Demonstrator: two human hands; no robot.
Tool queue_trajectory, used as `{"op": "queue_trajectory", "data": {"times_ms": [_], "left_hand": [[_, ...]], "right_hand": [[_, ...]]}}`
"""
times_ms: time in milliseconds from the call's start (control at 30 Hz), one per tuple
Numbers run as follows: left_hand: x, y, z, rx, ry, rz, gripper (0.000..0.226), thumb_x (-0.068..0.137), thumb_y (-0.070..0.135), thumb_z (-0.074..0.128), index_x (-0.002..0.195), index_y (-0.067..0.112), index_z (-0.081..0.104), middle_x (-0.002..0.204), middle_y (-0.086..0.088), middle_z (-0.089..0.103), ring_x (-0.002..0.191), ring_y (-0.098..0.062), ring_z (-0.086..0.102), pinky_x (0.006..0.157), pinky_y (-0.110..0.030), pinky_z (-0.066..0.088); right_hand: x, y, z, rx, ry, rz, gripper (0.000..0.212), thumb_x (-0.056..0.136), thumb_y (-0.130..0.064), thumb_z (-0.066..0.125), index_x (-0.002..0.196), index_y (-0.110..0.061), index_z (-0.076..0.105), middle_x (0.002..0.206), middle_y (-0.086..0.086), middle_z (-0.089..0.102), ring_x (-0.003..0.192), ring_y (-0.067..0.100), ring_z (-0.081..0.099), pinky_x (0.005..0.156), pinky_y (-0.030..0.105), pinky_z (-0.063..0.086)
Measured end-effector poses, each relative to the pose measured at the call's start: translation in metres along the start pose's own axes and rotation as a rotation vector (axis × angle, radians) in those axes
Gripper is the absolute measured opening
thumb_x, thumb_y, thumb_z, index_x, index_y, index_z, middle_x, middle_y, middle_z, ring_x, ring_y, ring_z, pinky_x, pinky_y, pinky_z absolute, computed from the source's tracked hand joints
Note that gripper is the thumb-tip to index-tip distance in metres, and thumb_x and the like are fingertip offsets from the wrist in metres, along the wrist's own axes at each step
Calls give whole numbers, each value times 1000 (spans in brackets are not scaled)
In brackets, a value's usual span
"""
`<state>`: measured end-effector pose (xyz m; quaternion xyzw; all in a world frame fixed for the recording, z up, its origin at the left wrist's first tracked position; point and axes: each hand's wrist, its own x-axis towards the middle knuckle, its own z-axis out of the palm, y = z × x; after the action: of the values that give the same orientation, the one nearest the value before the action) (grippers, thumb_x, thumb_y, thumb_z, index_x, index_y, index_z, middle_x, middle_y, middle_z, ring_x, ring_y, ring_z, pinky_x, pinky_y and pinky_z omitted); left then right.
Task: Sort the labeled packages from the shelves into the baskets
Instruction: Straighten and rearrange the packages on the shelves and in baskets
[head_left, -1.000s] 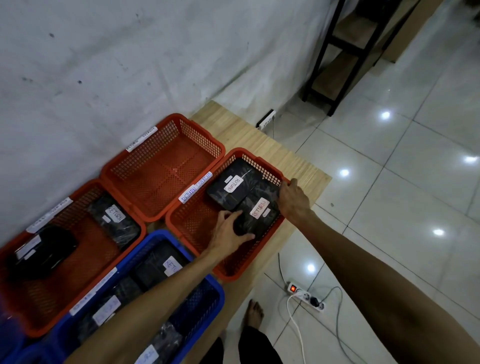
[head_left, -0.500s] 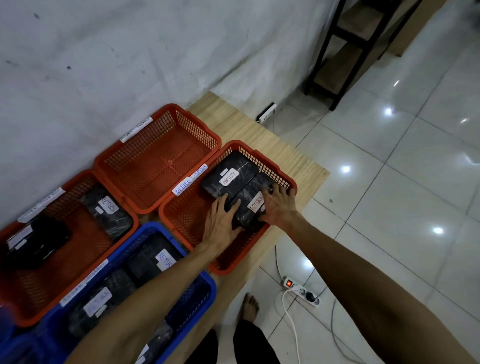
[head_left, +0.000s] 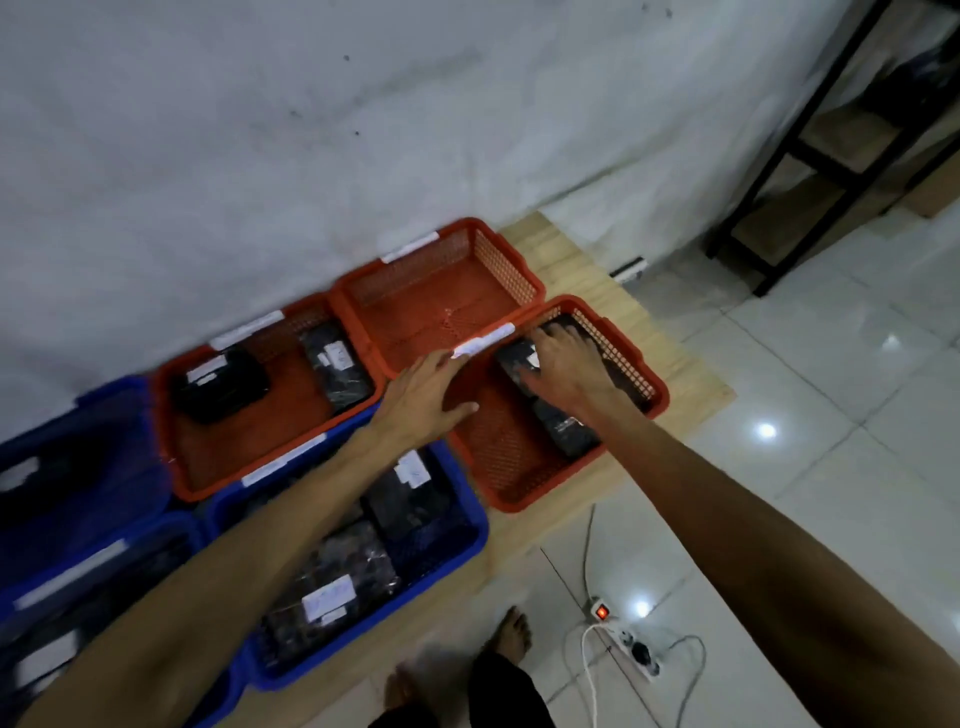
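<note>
My left hand (head_left: 423, 397), fingers straight and spread, rests flat on the near-left rim of the red basket (head_left: 641, 374), beside its white label (head_left: 483, 340). To its right, my right hand (head_left: 566, 364) lies inside that basket, fingers curled onto the upper black package (head_left: 511, 358). A second black package (head_left: 566, 428) lies just below my wrist.

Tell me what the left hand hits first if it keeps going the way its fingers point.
Probably the white label on the basket rim just ahead of the left hand; height above the rim is unclear.
</note>
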<state>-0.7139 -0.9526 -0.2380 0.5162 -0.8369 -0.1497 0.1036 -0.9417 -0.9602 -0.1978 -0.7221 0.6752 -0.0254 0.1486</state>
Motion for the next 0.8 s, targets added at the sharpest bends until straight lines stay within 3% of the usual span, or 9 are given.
{"op": "queue_trajectory", "data": {"times_ms": [100, 233, 333, 567, 700, 800], "left_hand": [[-43, -29, -66, -10, 78, -81, 58, 89, 52, 64, 135, 19, 56, 132, -2, 57, 122, -22, 53, 100, -40, 47], [-124, -73, -148, 87, 160, -114, 50, 88, 51, 58, 125, 17, 63, 123, -5, 63, 117, -26, 59, 99, -40, 48], [-205, -96, -209, 137, 205, -259, 49, 88, 50, 56, 122, 17, 64, 116, -6, 66, 108, -28, 61, 91, -41, 49], [-436, -122, -299, 125, 368, -530, 42, 89, 47, 63, 121, 20, 65, 111, -1, 70, 101, -20, 65, 90, -38, 52], [-563, -130, -329, 69, 479, -641, 39, 85, 45, 64, 112, 18, 70, 98, -1, 74, 88, -19, 70, 81, -33, 56], [-653, -140, -343, 62, 491, -792, 35, 90, 36, 69, 121, 19, 67, 103, 1, 72, 89, -13, 68, 84, -29, 54]], "right_hand": [[-5, -67, -22, 56, 116, -176, 44, 89, -39, 61, 123, -11, 58, 119, 16, 60, 114, 37, 56, 92, 45, 48], [-24, -179, -47, 70, 183, -427, 45, 88, -37, 61, 126, -13, 59, 125, 15, 59, 117, 36, 53, 97, 45, 48], [-54, -272, -56, 168, 175, -588, 40, 88, -36, 62, 121, -14, 62, 117, 10, 64, 110, 31, 60, 93, 42, 51], [-177, -471, -42, 414, 4, -777, 32, 89, -39, 66, 115, -20, 66, 98, -6, 72, 85, 16, 69, 86, 37, 55], [-250, -568, -23, 426, -62, -927, 26, 87, -36, 68, 107, -20, 69, 95, -4, 72, 86, 19, 69, 86, 38, 55], [-300, -635, -11, 380, -120, -1021, 26, 88, -35, 69, 107, -18, 70, 98, -1, 72, 92, 18, 68, 86, 36, 54]]}}
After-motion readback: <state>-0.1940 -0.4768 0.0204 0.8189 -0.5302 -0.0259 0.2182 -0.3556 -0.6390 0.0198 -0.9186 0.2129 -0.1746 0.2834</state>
